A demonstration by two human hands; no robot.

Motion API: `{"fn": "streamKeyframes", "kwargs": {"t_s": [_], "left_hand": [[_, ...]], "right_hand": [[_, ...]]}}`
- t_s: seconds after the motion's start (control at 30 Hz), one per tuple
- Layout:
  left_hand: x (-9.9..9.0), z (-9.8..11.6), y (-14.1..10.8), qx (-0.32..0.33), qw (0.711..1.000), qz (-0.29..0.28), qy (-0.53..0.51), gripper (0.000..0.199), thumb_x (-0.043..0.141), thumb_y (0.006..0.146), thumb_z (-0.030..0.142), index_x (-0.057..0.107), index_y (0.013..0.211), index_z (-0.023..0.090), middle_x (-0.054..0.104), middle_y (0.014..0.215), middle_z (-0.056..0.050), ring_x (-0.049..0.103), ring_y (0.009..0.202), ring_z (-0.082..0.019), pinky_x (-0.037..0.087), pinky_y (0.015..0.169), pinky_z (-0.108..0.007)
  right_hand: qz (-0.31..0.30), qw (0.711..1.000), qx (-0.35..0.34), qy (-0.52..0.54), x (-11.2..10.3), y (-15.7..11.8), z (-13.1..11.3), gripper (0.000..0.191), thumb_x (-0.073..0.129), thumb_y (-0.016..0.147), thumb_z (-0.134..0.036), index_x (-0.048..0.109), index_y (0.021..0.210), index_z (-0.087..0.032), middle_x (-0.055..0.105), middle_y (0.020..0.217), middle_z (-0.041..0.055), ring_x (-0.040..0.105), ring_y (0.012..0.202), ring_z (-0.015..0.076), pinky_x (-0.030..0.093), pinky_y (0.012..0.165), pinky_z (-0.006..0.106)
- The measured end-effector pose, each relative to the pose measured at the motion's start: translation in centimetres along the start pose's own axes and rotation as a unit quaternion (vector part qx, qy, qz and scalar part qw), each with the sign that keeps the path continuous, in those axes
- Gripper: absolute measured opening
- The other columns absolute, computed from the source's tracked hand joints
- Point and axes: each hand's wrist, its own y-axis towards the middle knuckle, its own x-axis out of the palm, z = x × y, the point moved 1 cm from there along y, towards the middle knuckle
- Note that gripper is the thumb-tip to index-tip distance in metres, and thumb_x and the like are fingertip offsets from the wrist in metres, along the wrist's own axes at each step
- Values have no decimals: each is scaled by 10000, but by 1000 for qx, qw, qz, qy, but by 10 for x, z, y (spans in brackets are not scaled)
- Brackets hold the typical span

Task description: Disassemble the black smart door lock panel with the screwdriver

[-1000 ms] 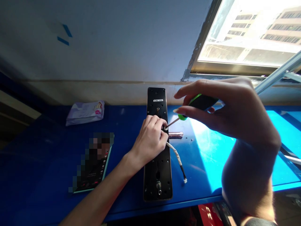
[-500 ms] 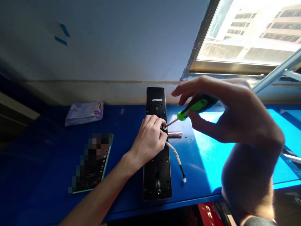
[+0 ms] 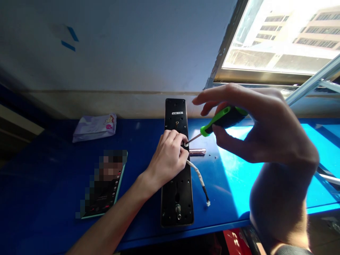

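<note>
My right hand (image 3: 265, 124) pinches the green-and-black handle of a screwdriver (image 3: 221, 120) between thumb and fingers. The shaft slants down left, and its tip meets a small white round spot at the right edge of a long black lock panel (image 3: 176, 191). Curled over the panel's middle, my left hand (image 3: 171, 150) has thumb and forefinger closed beside the tip. Its palm hides that part of the panel. From under the thumb runs a white-sleeved cable (image 3: 198, 171) with a white plug. A threaded metal post (image 3: 178, 212) stands near the panel's lower end.
A shiny pinkish cylinder (image 3: 198, 152) lies right of the panel, near tiny dark screws (image 3: 215, 157). Left on the blue table (image 3: 143, 219) are a phone (image 3: 102, 198) and a lilac packet (image 3: 95, 128). Behind are a wall and window; metal ladder rails (image 3: 313, 79) rise at right.
The screwdriver handle has turned about its axis, so its green stripe now shows along the top. My right hand has shifted slightly; my left hand stays in place.
</note>
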Motion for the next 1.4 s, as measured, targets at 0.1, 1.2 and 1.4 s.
{"fn": "streamKeyframes", "kwargs": {"t_s": [0.1, 1.2, 1.4], "left_hand": [[0, 0, 0, 2, 1000, 0, 4, 237, 532, 864, 12, 637, 1007, 169, 663, 1031, -91, 563, 1045, -278, 508, 936, -437], [-1, 5, 8, -31, 999, 6, 15, 73, 660, 961, 142, 704, 919, 181, 714, 958, -77, 638, 987, -271, 555, 919, -439], [-1, 4, 10, -38, 999, 7, 17, 73, 697, 950, 135, 730, 898, 175, 736, 933, -74, 643, 979, -272, 561, 899, -434]], "right_hand": [[6, 999, 32, -17, 0, 0, 0, 178, 709, 930, -392, 723, 1096, -332, 784, 887, -33, 746, 720, 192, 607, 687, 362], [39, 999, 21, -31, -13, -10, 3, 431, 744, 844, -257, 713, 1252, -395, 808, 966, -7, 793, 818, 278, 637, 753, 444], [33, 999, 29, -31, -14, -10, 2, 410, 724, 870, -262, 709, 1247, -423, 810, 966, -25, 793, 832, 287, 644, 759, 451]]}}
